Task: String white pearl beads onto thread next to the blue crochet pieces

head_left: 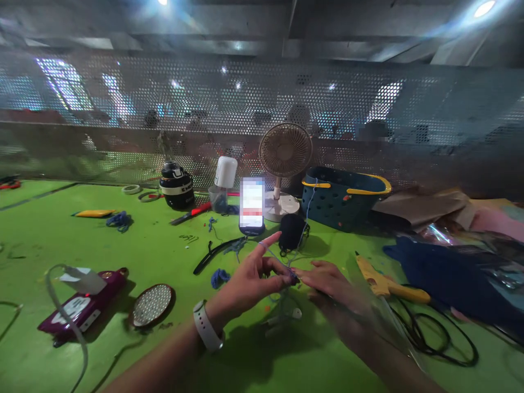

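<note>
Small blue yarn piece (292,277) sat between the fingertips of both hands, above the tabletop (155,245). Left hand (254,278): thumb and curled fingers pinched the piece; index finger stretched out, yarn across it. Right hand (338,286): fingertips met the piece from the other side; could not tell whether they gripped it or a thin tool.

Progress (judged): handwork under way, probably early, the piece being small. Some yarn was already gathered into it. A pale strand (311,204) ran from the hands to the basket (339,204), so separation was not done. Amount left: not readable; stitches too small to make out.

Room: phone (252,202) and dark ball (292,232) stood just beyond the left hand, limiting forward reach. The fan (285,150) stood behind, near the perforated screen (229,87). Glue gun (387,284) and blue cloth (434,278) crowded the right side. Left side freer: bare green surface lay between the left wrist and the round case (152,305), apart from a blue scrap (220,278) near the forearm. Near edge of the tabletop: out of view.
</note>
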`<state>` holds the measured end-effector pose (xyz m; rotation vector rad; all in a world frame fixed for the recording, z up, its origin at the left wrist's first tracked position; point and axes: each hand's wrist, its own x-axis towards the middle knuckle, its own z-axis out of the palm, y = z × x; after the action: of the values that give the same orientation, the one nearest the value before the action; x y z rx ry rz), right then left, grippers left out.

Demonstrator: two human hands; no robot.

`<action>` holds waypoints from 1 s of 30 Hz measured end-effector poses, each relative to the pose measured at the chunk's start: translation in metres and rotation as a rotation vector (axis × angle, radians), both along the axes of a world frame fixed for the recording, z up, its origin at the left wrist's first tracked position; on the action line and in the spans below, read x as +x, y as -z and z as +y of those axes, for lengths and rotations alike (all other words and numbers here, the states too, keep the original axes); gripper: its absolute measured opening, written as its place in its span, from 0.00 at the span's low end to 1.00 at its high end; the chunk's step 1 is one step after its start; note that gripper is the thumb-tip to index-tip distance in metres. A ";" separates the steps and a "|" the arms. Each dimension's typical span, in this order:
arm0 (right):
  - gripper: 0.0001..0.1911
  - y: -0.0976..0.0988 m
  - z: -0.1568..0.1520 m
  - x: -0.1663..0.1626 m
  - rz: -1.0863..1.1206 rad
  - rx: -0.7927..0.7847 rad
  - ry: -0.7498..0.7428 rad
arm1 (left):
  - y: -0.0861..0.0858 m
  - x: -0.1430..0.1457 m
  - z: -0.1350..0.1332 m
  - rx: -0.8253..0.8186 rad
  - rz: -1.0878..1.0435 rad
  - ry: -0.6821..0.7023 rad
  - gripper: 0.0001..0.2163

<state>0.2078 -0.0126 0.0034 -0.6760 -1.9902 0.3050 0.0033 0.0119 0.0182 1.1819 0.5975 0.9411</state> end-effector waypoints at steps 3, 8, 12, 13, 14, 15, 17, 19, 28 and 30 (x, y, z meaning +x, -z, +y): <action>0.18 0.002 0.000 -0.001 0.028 0.012 0.025 | 0.003 0.001 0.001 0.003 -0.012 0.007 0.43; 0.16 0.004 0.000 -0.004 0.123 0.085 0.065 | 0.005 0.002 0.002 -0.007 -0.046 0.005 0.45; 0.12 -0.001 -0.002 -0.005 0.218 -0.040 0.010 | 0.004 0.000 0.003 -0.017 -0.030 0.017 0.49; 0.12 -0.003 -0.002 -0.004 0.240 -0.099 -0.012 | 0.003 -0.001 0.003 -0.008 -0.015 0.019 0.50; 0.12 -0.004 -0.002 -0.003 0.254 -0.153 -0.033 | 0.003 -0.002 0.003 0.004 0.000 0.020 0.50; 0.12 -0.005 -0.002 -0.003 0.263 -0.196 -0.043 | 0.002 -0.003 0.004 0.016 0.013 0.019 0.51; 0.11 -0.006 -0.002 -0.001 0.264 -0.246 -0.047 | 0.001 -0.005 0.004 0.035 0.031 0.020 0.52; 0.10 -0.007 -0.001 0.002 0.261 -0.280 -0.045 | -0.002 -0.006 0.004 0.042 0.046 0.025 0.52; 0.06 -0.005 0.004 0.006 0.380 -0.506 -0.128 | -0.003 -0.008 0.003 0.045 0.087 0.101 0.52; 0.07 -0.007 0.003 0.007 0.377 -0.556 -0.137 | -0.003 -0.008 0.003 0.054 0.094 0.113 0.51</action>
<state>0.2144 -0.0097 0.0101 -0.7569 -1.5903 1.0172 -0.0046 0.0153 0.0209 1.3003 0.5765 0.8134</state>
